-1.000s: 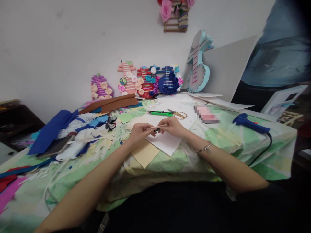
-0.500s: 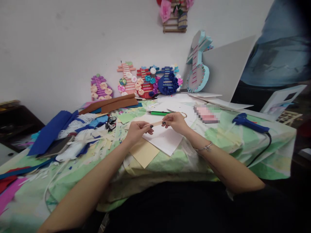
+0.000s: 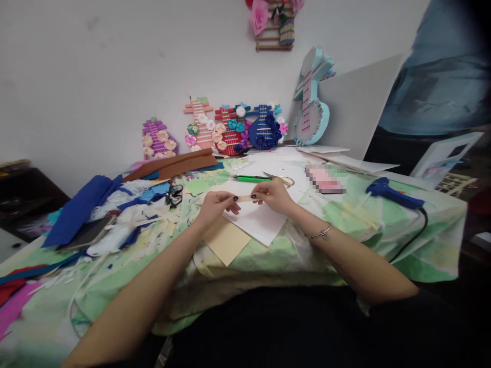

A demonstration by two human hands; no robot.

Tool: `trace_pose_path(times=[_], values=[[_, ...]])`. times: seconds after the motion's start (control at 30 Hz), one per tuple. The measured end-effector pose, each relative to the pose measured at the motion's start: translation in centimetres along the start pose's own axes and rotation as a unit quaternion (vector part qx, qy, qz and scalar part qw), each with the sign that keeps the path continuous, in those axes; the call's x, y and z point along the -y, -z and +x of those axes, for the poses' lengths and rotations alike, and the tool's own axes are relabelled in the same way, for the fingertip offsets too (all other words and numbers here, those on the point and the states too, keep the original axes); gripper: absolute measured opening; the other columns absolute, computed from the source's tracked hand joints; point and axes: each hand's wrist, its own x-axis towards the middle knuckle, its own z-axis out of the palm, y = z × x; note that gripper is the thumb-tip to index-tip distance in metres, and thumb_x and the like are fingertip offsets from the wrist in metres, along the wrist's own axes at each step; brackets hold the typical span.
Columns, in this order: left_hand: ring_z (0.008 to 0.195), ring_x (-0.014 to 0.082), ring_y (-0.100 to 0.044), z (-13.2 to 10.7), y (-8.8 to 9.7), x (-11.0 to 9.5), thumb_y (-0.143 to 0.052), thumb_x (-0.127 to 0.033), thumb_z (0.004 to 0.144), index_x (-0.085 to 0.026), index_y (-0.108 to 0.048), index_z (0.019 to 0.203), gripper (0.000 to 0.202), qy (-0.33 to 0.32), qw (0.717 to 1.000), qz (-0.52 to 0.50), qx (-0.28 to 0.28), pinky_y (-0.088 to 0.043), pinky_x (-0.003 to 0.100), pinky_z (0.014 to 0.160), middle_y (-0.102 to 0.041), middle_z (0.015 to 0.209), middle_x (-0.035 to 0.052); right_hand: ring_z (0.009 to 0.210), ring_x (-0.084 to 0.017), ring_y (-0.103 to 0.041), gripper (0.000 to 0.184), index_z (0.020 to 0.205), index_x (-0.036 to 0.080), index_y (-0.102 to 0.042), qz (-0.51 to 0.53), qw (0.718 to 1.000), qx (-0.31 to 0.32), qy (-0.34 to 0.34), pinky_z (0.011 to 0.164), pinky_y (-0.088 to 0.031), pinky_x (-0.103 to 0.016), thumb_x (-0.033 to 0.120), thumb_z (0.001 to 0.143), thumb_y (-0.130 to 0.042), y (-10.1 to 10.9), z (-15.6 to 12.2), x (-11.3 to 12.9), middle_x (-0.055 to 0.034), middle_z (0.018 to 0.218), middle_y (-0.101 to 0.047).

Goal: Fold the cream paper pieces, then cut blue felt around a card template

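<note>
A small pale strip [image 3: 244, 198], paper by its look, is stretched level between my two hands. My left hand [image 3: 217, 206] pinches its left end between thumb and fingers. At the other end, my right hand [image 3: 274, 196] pinches it the same way. Below them on the table lie a white sheet [image 3: 261, 225] and a cream paper square [image 3: 227, 241] that overlap. Just beyond my hands are a green pen-like tool [image 3: 253, 179] and gold-handled scissors [image 3: 284, 180].
On the right lie a blue glue gun [image 3: 395, 194] with a black cord and a pink, blurred-out object [image 3: 326, 180]. Blue sheets [image 3: 79, 209], white cord and a phone [image 3: 90, 232] clutter the left. Decorated instrument models [image 3: 264, 128] line the wall. Someone in blue [image 3: 448, 92] is at the far right.
My right hand has shifted slightly left, closer to my left hand, so less of the strip shows between them. More of the scissors' handles is visible.
</note>
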Motion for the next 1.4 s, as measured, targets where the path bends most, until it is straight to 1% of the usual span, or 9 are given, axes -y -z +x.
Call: trace_pose_path(times=[0.1,0.23,0.33,0.4,0.57,0.73,0.87,1.13,1.4], values=[[0.068,0.0211,-0.069,0.2,1.0,0.5,-0.047,-0.035,0.084,-0.012,-0.068,0.082,0.031,0.006,0.993,0.1,-0.067,-0.052,0.032,0.072,-0.073,0.074,0.0098,0.052,-0.012,-0.063,0.009,0.072,0.014,-0.066,-0.023,0.998,-0.05,-0.016,0.052,-0.047,-0.021,0.019,0.075,-0.059,0.2,0.3,-0.7,-0.0017,0.058,-0.067],[0.103,0.0301,-0.062,0.6,3.3,1.9,-0.043,-0.025,0.084,-0.013,-0.068,0.097,0.03,0.032,0.962,0.24,-0.129,-0.041,0.042,0.095,-0.071,0.101,0.0142,0.056,-0.012,-0.064,0.019,0.096,0.017,-0.06,-0.073,0.984,-0.15,-0.06,0.06,-0.049,-0.024,0.018,0.082,-0.047,1.1,1.0,-1.8,-0.0021,0.073,-0.07],[0.113,0.0326,-0.057,1.0,4.6,3.5,-0.054,-0.024,0.077,-0.013,-0.068,0.1,0.03,0.063,0.945,0.308,-0.094,-0.04,0.04,0.097,-0.066,0.114,0.0157,0.064,-0.014,-0.065,0.03,0.107,0.018,-0.053,-0.12,0.971,-0.178,-0.101,0.068,-0.05,-0.028,0.013,0.078,-0.047,2.0,1.6,-2.8,-0.0035,0.088,-0.07],[0.109,0.0319,-0.059,1.2,4.9,4.3,-0.064,-0.032,0.072,-0.015,-0.069,0.099,0.032,0.082,0.937,0.336,-0.049,-0.043,0.036,0.093,-0.068,0.112,0.0131,0.081,-0.021,-0.066,0.036,0.109,0.015,-0.052,-0.158,0.963,-0.182,-0.123,0.077,-0.049,-0.036,0.013,0.073,-0.053,2.4,1.9,-3.6,-0.0098,0.101,-0.068],[0.109,0.026,-0.058,1.4,4.8,4.8,-0.064,-0.041,0.079,-0.018,-0.066,0.106,0.035,0.102,0.92,0.377,0.024,-0.045,0.036,0.092,-0.065,0.115,0.0088,0.112,-0.034,-0.053,0.029,0.101,0.012,-0.061,-0.241,0.955,-0.134,-0.109,0.094,-0.038,-0.05,0.018,0.072,-0.059,2.3,2.1,-4.3,-0.0175,0.115,-0.061],[0.1,0.0202,-0.059,1.4,5.4,4.5,-0.054,-0.033,0.091,-0.016,-0.057,0.113,0.028,0.118,0.904,0.407,0.048,-0.051,0.041,0.086,-0.058,0.116,0.0086,0.088,-0.02,-0.064,0.016,0.079,0.019,-0.069,-0.253,0.967,0.021,-0.026,0.086,-0.045,-0.031,0.01,0.073,-0.057,1.3,1.6,-3.5,-0.0035,0.087,-0.071],[0.1,0.0208,-0.059,1.5,6.1,4.5,-0.055,-0.032,0.09,-0.016,-0.056,0.116,0.03,0.124,0.896,0.424,0.049,-0.052,0.04,0.084,-0.057,0.118,0.0088,0.09,-0.018,-0.065,0.02,0.084,0.019,-0.071,-0.252,0.961,0.106,0.031,0.083,-0.045,-0.026,0.008,0.071,-0.06,0.9,1.2,-3.1,-0.0015,0.091,-0.073],[0.1,0.0213,-0.059,1.8,6.9,4.9,-0.056,-0.033,0.089,-0.016,-0.056,0.116,0.031,0.136,0.892,0.429,0.04,-0.052,0.04,0.083,-0.058,0.117,0.0084,0.091,-0.021,-0.065,0.02,0.088,0.017,-0.07,-0.265,0.957,0.111,0.041,0.083,-0.045,-0.029,0.009,0.073,-0.059,1.1,1.2,-3.3,-0.0049,0.096,-0.072],[0.098,0.0217,-0.06,1.5,6.8,5.8,-0.056,-0.033,0.089,-0.016,-0.058,0.113,0.03,0.079,0.929,0.359,0.037,-0.053,0.037,0.081,-0.058,0.116,0.007,0.089,-0.021,-0.066,0.019,0.085,0.018,-0.071,-0.263,0.959,0.101,0.041,0.082,-0.046,-0.03,0.009,0.073,-0.059,0.9,0.8,-2.9,-0.0045,0.092,-0.073]])
